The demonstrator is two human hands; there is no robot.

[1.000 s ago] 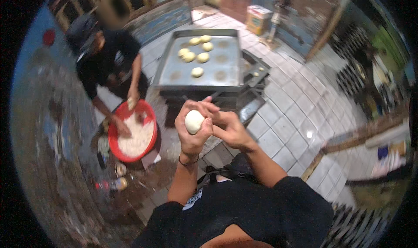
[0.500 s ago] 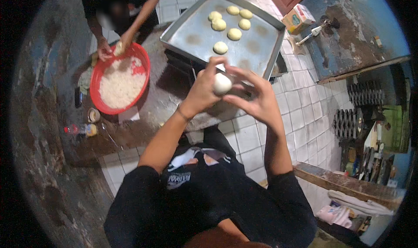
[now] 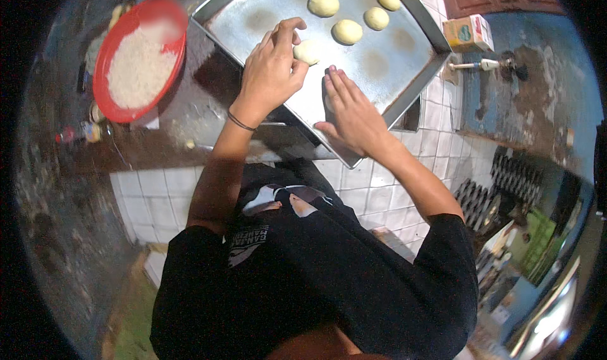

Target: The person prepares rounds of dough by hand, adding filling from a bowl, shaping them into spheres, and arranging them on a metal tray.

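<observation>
Left hand: the left hand point(image 3: 270, 69) is placed over the near part of the metal baking tray point(image 3: 373, 69), knuckles up, with a thin dark band seen at the wrist.
Left hand fingers: the fingers are curled narrowly around a pale dough ball point(image 3: 306, 51); the thumb and fingertips are closed on its left side.
Dough ball position: the dough ball is set on the tray surface, between the two hands and nearer the left one, just below the other formed pieces.
Right hand: the right hand point(image 3: 351, 112) is laid flat on the tray, palm down, just to the right of and below the dough ball.
Right hand fingers: the fingers are held straight and close together, pointed away from the body; nothing is gripped, and the fingertips are seen near the dough ball but not touching it.
Tray contents: five further dough pieces point(image 3: 348, 31) are arranged toward the far end of the tray, well apart from each other.
Tray support: the tray is rested on a dark worktop point(image 3: 190, 126), with its near corner projected over white tiles.
Adjacent items: a red bowl point(image 3: 104, 100) filled with white grainy material is located left of the tray; a small carton point(image 3: 468, 33) is positioned to the right of the tray.
</observation>
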